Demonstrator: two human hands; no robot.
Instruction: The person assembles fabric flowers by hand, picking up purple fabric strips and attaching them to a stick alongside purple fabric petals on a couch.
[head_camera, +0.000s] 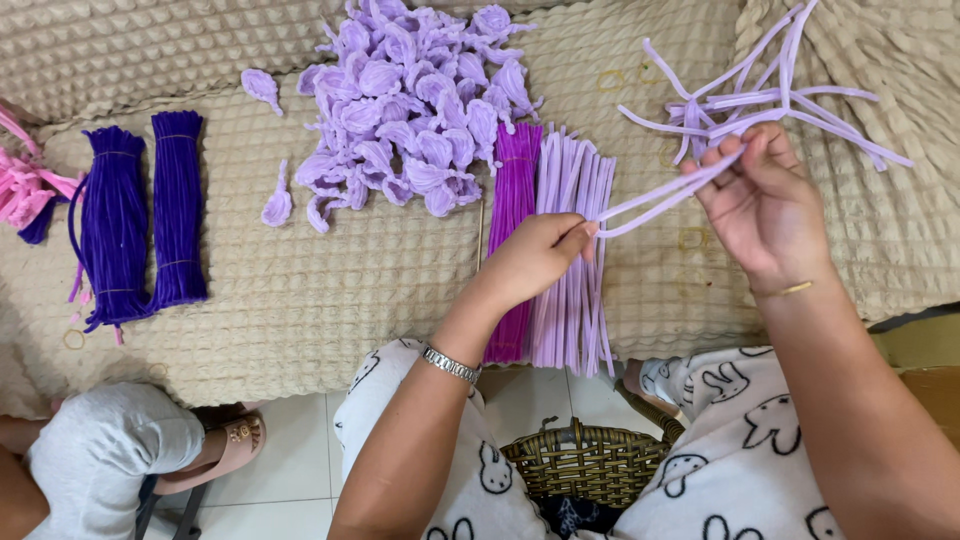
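My right hand (762, 205) grips a loose bunch of lilac pipe cleaners (775, 95) that fan out above it over the beige quilted cover. My left hand (535, 255) pinches the near ends of two of those lilac stems, which stretch between both hands. Under my left hand lie a straight row of lilac pipe cleaners (572, 300) and a bundle of magenta ones (512, 190).
A heap of lilac petal shapes (415, 100) sits at the top middle. Two dark purple pipe cleaner bundles (145, 225) lie at left, pink ones (25, 190) at the edge. A wicker basket (590, 460) stands between my knees. Another person's knee and sandal (215, 450) show bottom left.
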